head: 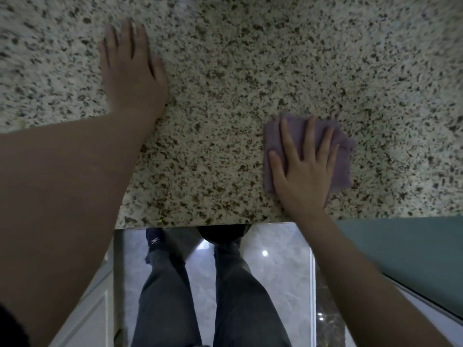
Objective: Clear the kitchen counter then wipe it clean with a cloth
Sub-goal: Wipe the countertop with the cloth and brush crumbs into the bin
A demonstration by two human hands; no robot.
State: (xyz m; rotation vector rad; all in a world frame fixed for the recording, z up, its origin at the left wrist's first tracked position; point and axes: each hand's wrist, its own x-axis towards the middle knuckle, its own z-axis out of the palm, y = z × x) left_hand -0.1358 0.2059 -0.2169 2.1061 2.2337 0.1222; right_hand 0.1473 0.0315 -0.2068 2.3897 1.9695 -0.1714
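Speckled granite counter (250, 71) fills the view. Near its front edge on the right, the right hand (303, 171) presses a purple cloth (343, 156) flat, fingers spread wide. Farther left, the left hand (130, 71) rests palm-down, fingers straight and together.

Both hands lie flat on the tabletop (225, 96), fingers straight and spread. The left hand (130, 71) reaches farther in from its near edge; the right hand (300, 169) presses near that edge.
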